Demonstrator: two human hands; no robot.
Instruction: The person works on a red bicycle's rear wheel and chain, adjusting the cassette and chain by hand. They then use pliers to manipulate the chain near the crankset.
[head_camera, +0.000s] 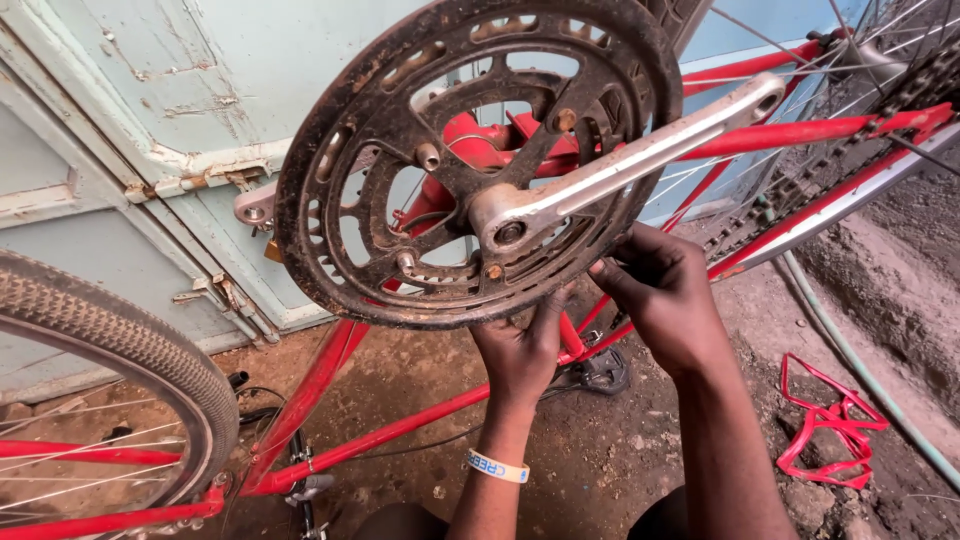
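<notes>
A red bicycle frame (380, 435) stands upside down in front of me. Its large, dirty black chainring (330, 150) with a silver crank arm (640, 150) fills the upper middle. My left hand (520, 350), with a white wristband on its wrist, reaches up under the chainring's lower edge and touches it there. My right hand (660, 290) sits just right of it, fingers curled at the chainring's lower right rim near the frame tube. What the fingertips pinch is hidden behind the ring.
The front wheel (120, 350) with a worn tyre is at the lower left, the rear wheel (880, 60) with chain at the upper right. A pale blue metal door (150, 120) stands behind. A red bottle cage (830, 425) and a hose (860, 360) lie on the dirt ground.
</notes>
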